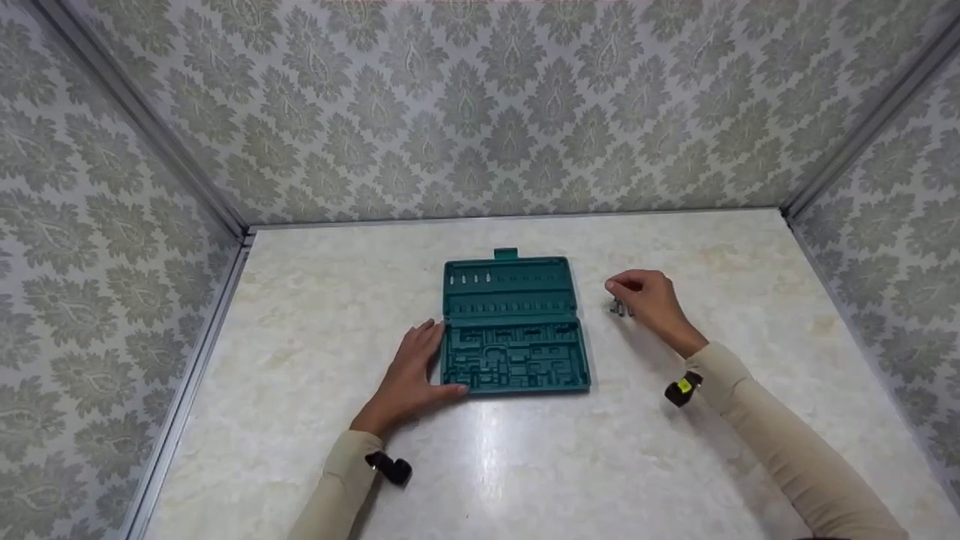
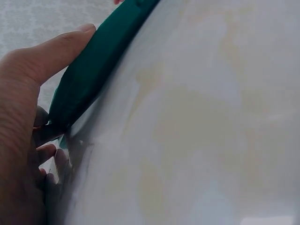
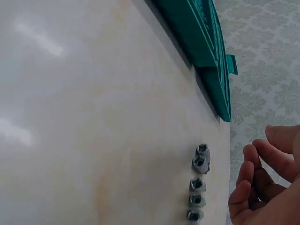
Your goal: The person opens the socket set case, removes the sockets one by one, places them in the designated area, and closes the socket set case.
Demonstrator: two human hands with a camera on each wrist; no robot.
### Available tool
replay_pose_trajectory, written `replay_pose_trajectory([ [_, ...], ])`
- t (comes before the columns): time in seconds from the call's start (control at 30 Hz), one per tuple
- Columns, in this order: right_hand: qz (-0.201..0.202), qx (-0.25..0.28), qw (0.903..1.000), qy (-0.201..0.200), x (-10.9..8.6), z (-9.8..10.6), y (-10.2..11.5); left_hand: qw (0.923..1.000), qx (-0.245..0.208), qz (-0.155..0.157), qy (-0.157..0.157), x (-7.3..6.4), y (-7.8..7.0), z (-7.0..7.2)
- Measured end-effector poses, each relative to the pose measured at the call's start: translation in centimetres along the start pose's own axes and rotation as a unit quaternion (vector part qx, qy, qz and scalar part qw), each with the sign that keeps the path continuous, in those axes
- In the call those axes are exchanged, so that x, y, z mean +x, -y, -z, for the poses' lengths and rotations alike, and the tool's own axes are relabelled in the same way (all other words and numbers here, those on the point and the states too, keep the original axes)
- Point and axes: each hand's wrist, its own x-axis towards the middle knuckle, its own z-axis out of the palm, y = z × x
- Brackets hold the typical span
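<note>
Metal sockets [image 1: 621,308] are standing right of frame centre, just beneath your loosely curled, seemingly empty right hand [image 1: 654,302]; your left hand [image 1: 409,375] is gripping the green case [image 1: 517,301].

R hand [image 3: 269,187] at lower R edge, fingers part-curled, thumb tip a bit off the index tip. Nearby on the desk [image 3: 93,117], approx. 5 metal sockets [image 3: 197,184] in a row, sq. holes showing; top 2 touching, others w/ small gaps. Green case [image 3: 187,33] up top, slanting down R, tab [image 3: 232,64] sticking out. Patterned wallpaper [image 3: 262,84] in bkgd.
</note>
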Motion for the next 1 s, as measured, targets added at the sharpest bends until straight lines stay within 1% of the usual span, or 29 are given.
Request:
replay_pose_trajectory([
  [0.3,0.003,0.004,0.9992,0.04,1.9,-2.9,2.3,1.0,-0.005,0.008,0.001,-0.2,0.0,-0.1],
  [0.47,0.03,0.009,0.9972,0.067,2.7,-4.1,3.2,0.9999,-0.002,0.016,0.001,0.0,0.0,-0.1],
  [0.63,0.054,0.006,0.9949,0.086,3.4,-5.2,3.6,0.9999,0.003,0.01,0.001,0.1,0.0,-0.1],
  [0.8,0.076,0.004,0.992,0.101,4.2,-6.3,4.3,0.9999,0.004,0.015,0.0,0.0,-0.2,0.1],
  [0.9,0.084,0.007,0.9902,0.112,4.6,-7.1,4.9,0.9999,0.001,0.012,-0.003,-0.1,-0.3,0.1],
  [1.0,0.081,0.008,0.9887,0.126,4.9,-8.1,5.5,1.0,0.0,0.01,0.0,-0.1,-0.4,0.1],
])
